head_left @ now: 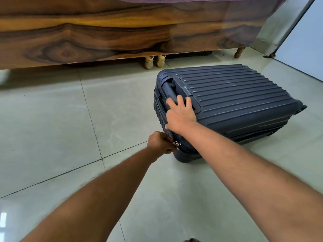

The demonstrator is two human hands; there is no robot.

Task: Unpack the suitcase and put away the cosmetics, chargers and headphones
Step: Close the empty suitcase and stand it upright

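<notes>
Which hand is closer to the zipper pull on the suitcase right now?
Left. The left hand pinches the zipper pull at the suitcase near corner. The right hand rests flat on the lid beside the telescopic handle, above and away from the pull.

Bare forearms — no sleeves visible

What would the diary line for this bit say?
suitcase: closed, flat on floor | left hand: pinches zipper pull | right hand: presses lid | step: unzipping

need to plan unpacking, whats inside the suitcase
Nothing inside shows: the suitcase lies shut on the floor. The left hand pinches its zipper pull; the right hand rests on top.
</notes>
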